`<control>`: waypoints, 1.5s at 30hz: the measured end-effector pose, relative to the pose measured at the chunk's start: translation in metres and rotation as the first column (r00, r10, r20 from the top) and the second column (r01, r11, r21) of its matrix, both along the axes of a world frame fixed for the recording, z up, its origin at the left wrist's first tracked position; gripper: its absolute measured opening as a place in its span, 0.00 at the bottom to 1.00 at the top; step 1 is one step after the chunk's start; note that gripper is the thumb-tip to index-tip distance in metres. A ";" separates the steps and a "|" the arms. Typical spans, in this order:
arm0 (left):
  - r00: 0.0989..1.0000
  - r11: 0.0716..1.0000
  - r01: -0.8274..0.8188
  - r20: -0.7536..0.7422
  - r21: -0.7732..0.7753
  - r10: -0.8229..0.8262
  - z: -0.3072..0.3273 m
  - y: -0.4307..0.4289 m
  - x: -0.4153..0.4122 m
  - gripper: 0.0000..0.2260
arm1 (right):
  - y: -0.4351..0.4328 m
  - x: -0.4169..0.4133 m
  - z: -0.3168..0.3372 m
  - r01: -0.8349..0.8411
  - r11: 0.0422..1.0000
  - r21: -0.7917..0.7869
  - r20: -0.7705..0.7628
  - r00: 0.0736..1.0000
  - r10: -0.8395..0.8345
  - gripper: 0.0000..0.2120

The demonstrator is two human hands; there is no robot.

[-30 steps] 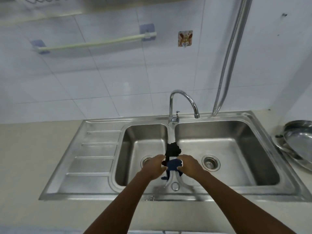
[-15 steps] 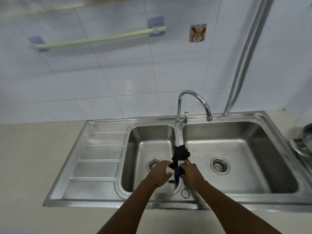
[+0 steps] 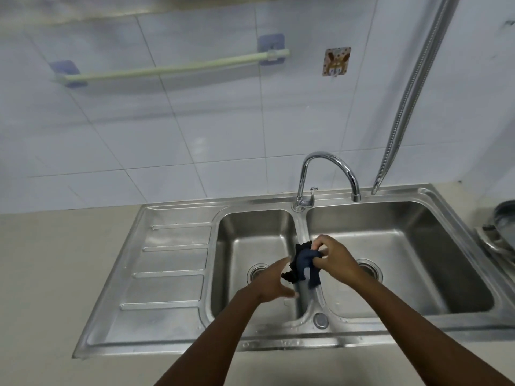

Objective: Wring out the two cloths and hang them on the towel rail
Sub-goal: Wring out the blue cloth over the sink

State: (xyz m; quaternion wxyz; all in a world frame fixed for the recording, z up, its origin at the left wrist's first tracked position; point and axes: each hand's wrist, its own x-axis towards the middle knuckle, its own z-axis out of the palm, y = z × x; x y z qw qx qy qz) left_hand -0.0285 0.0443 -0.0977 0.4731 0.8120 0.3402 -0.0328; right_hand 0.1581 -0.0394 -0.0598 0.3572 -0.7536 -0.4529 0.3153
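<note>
- A stainless steel double sink point(image 3: 178, 341) is set into a beige countertop point(image 3: 50, 274), with a ribbed draining board point(image 3: 167, 263) on its left side.
- A round drain point(image 3: 257, 273) is seen in the left basin, and another drain point(image 3: 370, 270) in the right basin.
- A curved chrome tap point(image 3: 328, 174) is mounted behind the divider, its spout turned over the right basin.
- A flexible metal hose point(image 3: 409, 90) is hung down the white tiled wall point(image 3: 195, 135) at the right.
- A cartoon-animal hook point(image 3: 336, 61) is stuck to the tiles.
- Metal cookware point(image 3: 501, 227) is partly cut off at the right edge.
</note>
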 end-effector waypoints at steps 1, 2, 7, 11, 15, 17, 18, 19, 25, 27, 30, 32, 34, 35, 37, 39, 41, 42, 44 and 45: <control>0.999 0.999 -0.001 0.037 -0.036 0.002 0.004 0.001 0.004 0.41 | 0.002 -0.002 0.013 0.033 0.999 0.012 -0.074 0.997 -0.032 0.10; 0.996 0.998 -0.006 0.089 -0.068 0.012 0.009 0.003 0.009 0.41 | 0.005 -0.005 0.024 0.054 0.998 0.027 -0.148 0.988 -0.049 0.09; 0.964 0.986 -0.076 0.243 -0.149 0.111 0.018 0.017 0.020 0.30 | 0.017 -0.010 0.048 0.168 0.981 0.099 -0.479 0.872 -0.101 0.08; 0.990 0.995 -0.042 0.130 -0.090 0.054 0.034 0.034 0.018 0.10 | 0.019 -0.005 0.044 0.157 0.985 0.067 -0.555 0.826 -0.093 0.13; 0.998 0.998 0.013 0.065 -0.068 -0.008 0.048 0.050 0.015 0.05 | 0.016 -0.010 0.034 -0.179 0.983 -0.033 -0.068 0.982 0.176 0.33; 0.998 0.996 0.055 -0.003 -0.072 -0.055 0.056 0.055 0.016 0.07 | 0.020 -0.021 0.027 -0.288 0.957 -0.047 0.179 0.940 0.292 0.36; 0.997 0.994 0.066 -0.034 -0.082 -0.069 0.060 0.057 0.017 0.07 | 0.022 -0.025 0.023 -0.315 0.948 -0.039 0.265 0.912 0.314 0.34; 0.996 0.993 0.066 -0.055 -0.098 -0.071 0.062 0.059 0.017 0.07 | 0.025 -0.030 0.020 -0.326 0.945 -0.026 0.325 0.891 0.316 0.31; 1.000 0.865 0.012 0.026 -0.501 0.001 0.082 0.068 0.006 0.03 | 0.046 -0.028 0.006 -0.291 0.957 0.005 0.441 0.859 0.259 0.15; 0.999 0.836 0.015 0.040 -0.549 0.009 0.089 0.070 0.001 0.03 | 0.048 -0.026 0.013 -0.317 0.947 0.046 0.408 0.872 0.272 0.09; 0.999 0.952 0.044 -0.012 -0.303 -0.049 0.089 0.081 -0.006 0.12 | 0.045 -0.028 0.028 -0.326 0.945 0.033 0.451 0.848 0.277 0.06; 0.987 0.991 0.132 -0.087 -0.013 -0.133 0.086 0.088 -0.008 0.16 | 0.046 -0.029 0.033 -0.354 0.933 -0.058 0.523 0.785 0.331 0.11; 0.970 0.955 0.229 -0.123 0.188 -0.208 0.082 0.092 -0.006 0.16 | 0.051 -0.028 0.032 -0.365 0.914 -0.175 0.570 0.719 0.396 0.18; 0.967 0.936 0.248 -0.126 0.250 -0.222 0.081 0.091 -0.006 0.16 | 0.055 -0.027 0.032 -0.360 0.909 -0.210 0.582 0.701 0.412 0.19; 0.971 0.901 0.235 -0.129 0.366 -0.201 0.081 0.089 -0.005 0.16 | 0.064 -0.026 0.035 -0.341 0.907 -0.247 0.549 0.722 0.421 0.17; 0.976 0.839 0.218 -0.131 0.499 -0.176 0.079 0.089 -0.005 0.15 | 0.070 -0.026 0.041 -0.340 0.902 -0.268 0.498 0.752 0.431 0.12; 0.975 0.742 0.222 -0.139 0.632 -0.173 0.077 0.089 -0.006 0.14 | 0.074 -0.027 0.046 -0.342 0.901 -0.266 0.462 0.775 0.431 0.10; 0.973 0.690 0.228 -0.142 0.688 -0.180 0.076 0.090 -0.006 0.13 | 0.076 -0.027 0.047 -0.348 0.900 -0.263 0.434 0.790 0.433 0.10; 0.969 0.603 0.238 -0.147 0.761 -0.196 0.073 0.092 -0.008 0.10 | 0.077 -0.028 0.050 -0.368 0.896 -0.247 0.376 0.816 0.439 0.08; 0.968 0.573 0.237 -0.144 0.784 -0.204 0.072 0.092 -0.010 0.09 | 0.077 -0.030 0.053 -0.373 0.897 -0.236 0.332 0.837 0.435 0.05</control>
